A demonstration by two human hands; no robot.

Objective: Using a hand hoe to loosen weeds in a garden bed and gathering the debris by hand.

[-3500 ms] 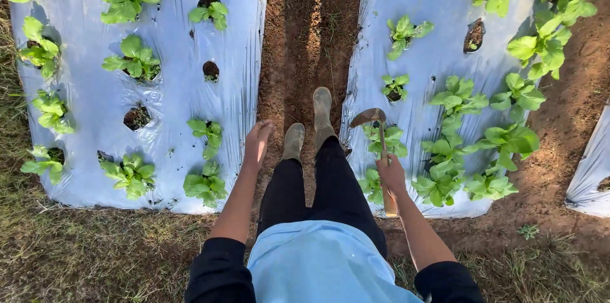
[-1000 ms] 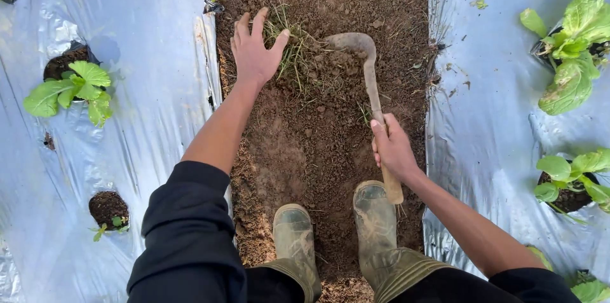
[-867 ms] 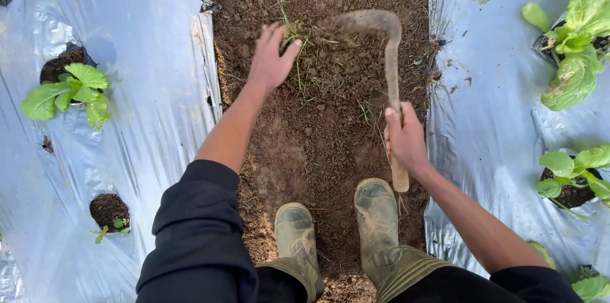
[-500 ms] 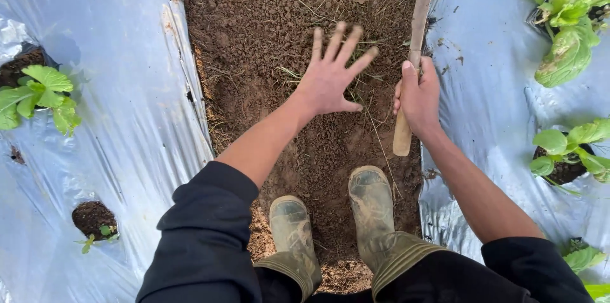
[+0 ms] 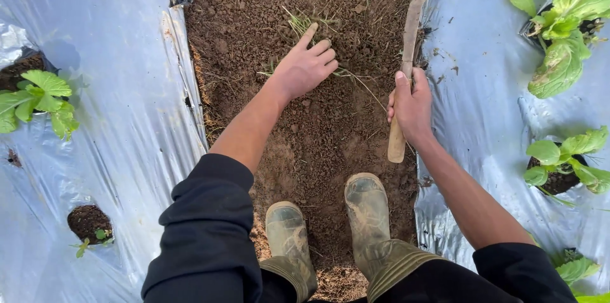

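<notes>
A strip of bare, crumbly brown soil (image 5: pixel 305 131) runs between two raised beds wrapped in silvery plastic mulch sheeting (image 5: pixel 108 150); leafy green seedlings sit in holes cut through it, one broad-leaved plant (image 5: pixel 565 29) at about two o'clock, a smaller one (image 5: pixel 562 160) at four, another (image 5: pixel 35 96) at nine; at eight o'clock a planting hole of dark earth (image 5: pixel 89 221) shows only a tiny sprout.

The person stands in the furrow in two muddy olive rubber boots (image 5: pixel 330 227), bent well forward; the left hand (image 5: pixel 305 68) reaches to twelve o'clock, fingers curled down onto the soil, forefinger stretched toward a small tuft of thin green grass (image 5: pixel 300 23); whether the fingertips already pinch any blades I cannot tell, since the knuckles cover them. The right hand (image 5: pixel 412 107) is wrapped firmly about the pale wooden handle of a short curved-bladed hoe (image 5: pixel 410 29), which stands nearly upright in the view, its worn metal blade resting on the ground at one o'clock, just beside the right-hand sheeting.

By my reckoning the weeding of the furrow is in hand, at the point of gathering loosened grass; the next move would want the fingers closed low on the tuft, near its roots, with the blade kept away from the plastic edge so as not to tear it.
</notes>
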